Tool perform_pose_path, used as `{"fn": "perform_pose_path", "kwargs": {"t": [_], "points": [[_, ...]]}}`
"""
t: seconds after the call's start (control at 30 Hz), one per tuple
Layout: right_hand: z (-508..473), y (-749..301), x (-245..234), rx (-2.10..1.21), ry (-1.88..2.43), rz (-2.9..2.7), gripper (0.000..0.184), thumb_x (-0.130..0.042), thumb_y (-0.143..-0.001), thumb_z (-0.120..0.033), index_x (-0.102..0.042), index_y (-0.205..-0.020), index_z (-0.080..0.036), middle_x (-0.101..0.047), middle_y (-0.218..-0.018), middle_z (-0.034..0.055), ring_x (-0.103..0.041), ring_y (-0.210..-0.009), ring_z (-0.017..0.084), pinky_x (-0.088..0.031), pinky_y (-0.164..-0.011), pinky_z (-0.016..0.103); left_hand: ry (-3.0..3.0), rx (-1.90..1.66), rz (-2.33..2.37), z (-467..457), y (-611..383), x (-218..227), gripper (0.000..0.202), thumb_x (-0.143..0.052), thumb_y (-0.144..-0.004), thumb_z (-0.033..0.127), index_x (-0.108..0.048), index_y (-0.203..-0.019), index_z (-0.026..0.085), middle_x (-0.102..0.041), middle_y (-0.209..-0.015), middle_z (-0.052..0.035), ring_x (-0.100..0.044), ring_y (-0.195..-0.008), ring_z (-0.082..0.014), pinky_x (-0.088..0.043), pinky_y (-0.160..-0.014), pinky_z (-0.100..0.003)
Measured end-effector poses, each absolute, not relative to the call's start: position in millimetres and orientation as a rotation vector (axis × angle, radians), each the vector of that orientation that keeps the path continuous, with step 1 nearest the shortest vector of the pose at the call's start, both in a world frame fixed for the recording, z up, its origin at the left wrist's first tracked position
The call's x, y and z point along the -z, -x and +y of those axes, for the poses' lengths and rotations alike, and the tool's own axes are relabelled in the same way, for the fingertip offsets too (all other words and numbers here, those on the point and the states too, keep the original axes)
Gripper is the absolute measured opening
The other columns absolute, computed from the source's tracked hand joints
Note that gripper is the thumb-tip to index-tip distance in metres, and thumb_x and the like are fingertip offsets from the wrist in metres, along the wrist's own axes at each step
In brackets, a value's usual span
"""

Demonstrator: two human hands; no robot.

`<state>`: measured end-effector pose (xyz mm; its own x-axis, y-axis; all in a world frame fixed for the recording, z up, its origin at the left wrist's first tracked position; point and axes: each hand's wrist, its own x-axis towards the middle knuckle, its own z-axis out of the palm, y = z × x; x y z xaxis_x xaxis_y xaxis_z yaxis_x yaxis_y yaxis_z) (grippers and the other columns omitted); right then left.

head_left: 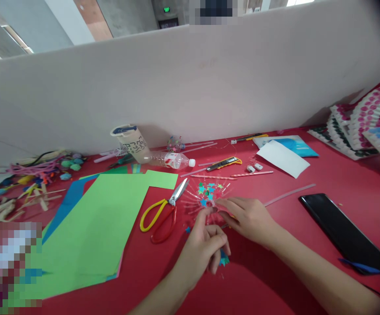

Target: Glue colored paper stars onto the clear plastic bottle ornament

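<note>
A clear plastic piece [193,200] with thin strips fanned out around it lies on the red table, with several green and blue stars [206,190] on it. My left hand [206,245] reaches out its index finger to the near edge of this piece, its other fingers loosely bent. From the right, my right hand [247,216] grips the same edge between thumb and fingers; the exact contact is partly hidden. More small stars [223,261] show below my left hand. To the left lie scissors [170,210] with yellow and red handles, blades apart.
Green paper sheets [104,223] cover the left. Behind are a plastic bottle [173,160], a marked cup [132,142], a utility knife [224,163] and pencils [252,173]. A black phone-like slab [344,232] lies right. A white partition [190,83] closes off the back.
</note>
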<state>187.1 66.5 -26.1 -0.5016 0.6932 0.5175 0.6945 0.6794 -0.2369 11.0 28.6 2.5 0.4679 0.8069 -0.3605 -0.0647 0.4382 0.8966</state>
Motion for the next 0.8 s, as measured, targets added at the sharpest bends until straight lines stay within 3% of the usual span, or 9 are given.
{"fn": "perform_pose_path", "kwargs": {"t": [0.27,0.57,0.8], "points": [[66,-188,22,-0.044,1.090,-2.289,0.020,-0.048,-0.090,-0.023,-0.056,-0.108,-0.018,-0.070,-0.089,0.0047,-0.065,-0.073,0.016,-0.046,-0.060,0.025,-0.971,-0.667,0.965,27,-13,-5,0.049,-0.048,-0.082,0.019,-0.026,-0.126,0.022,-0.058,-0.065,0.0061,-0.037,-0.029,-0.0025,-0.023,-0.031,-0.015],[71,-202,10,0.031,1.122,-2.145,0.016,-0.050,-0.087,-0.018,-0.059,-0.100,-0.018,-0.069,-0.080,0.0030,-0.062,-0.065,0.013,-0.042,-0.058,0.022,-1.035,-0.766,1.115,23,-16,-3,0.026,-0.047,-0.083,0.021,-0.032,-0.105,0.021,-0.054,-0.062,0.0090,-0.034,-0.027,-0.0011,-0.021,-0.031,-0.014],[64,-192,7,-0.056,1.089,-2.178,0.017,-0.046,-0.089,-0.017,-0.059,-0.100,-0.018,-0.069,-0.078,0.0036,-0.062,-0.064,0.013,-0.044,-0.058,0.022,-0.984,-0.823,1.148,17,-19,-6,0.046,-0.047,-0.083,0.020,-0.024,-0.123,0.024,-0.053,-0.060,0.0096,-0.032,-0.029,-0.0024,-0.021,-0.031,-0.013]]}}
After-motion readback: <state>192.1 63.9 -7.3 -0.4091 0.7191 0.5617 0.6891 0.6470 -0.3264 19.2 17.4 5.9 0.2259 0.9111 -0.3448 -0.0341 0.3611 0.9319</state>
